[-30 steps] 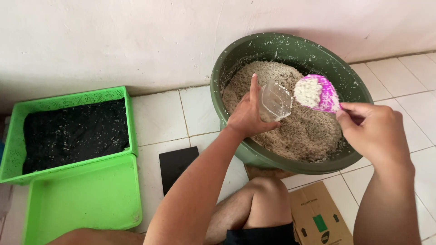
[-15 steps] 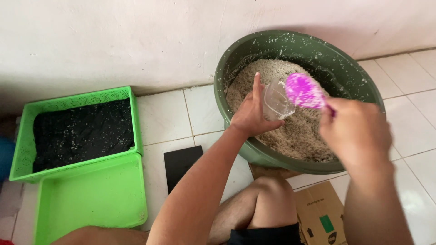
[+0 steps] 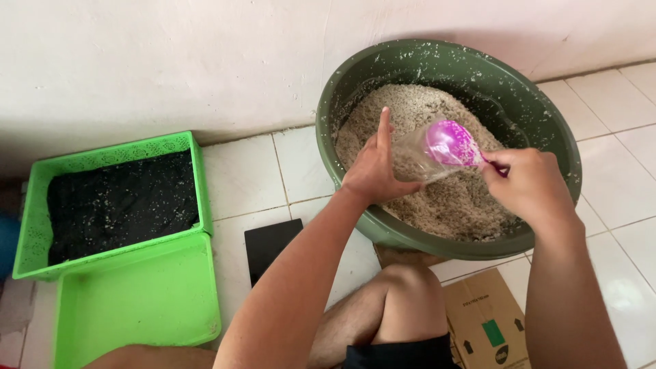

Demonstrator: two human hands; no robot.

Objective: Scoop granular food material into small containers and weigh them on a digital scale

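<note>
At the upper right of the frame, the left hand (image 3: 374, 171) has its grip closed around a small clear plastic bag (image 3: 415, 156), held over the pale grainy mix in the large dark green round plastic basin (image 3: 547, 123). The right hand (image 3: 529, 186) has its grip clamped on the handle of a pink plastic scoop (image 3: 451, 143), whose bowl sits at the bag's mouth. At the lower left, two bright green plastic trays (image 3: 137, 301) rest on the white tiled floor (image 3: 239, 174), the upper one holding dark soil.

A white tiled floor (image 3: 242, 174) carries a green basin (image 3: 547, 123) of pale grain, two green trays (image 3: 137, 301), a flat black slab (image 3: 270, 246) and a cardboard box (image 3: 485, 321), all near each other.
</note>
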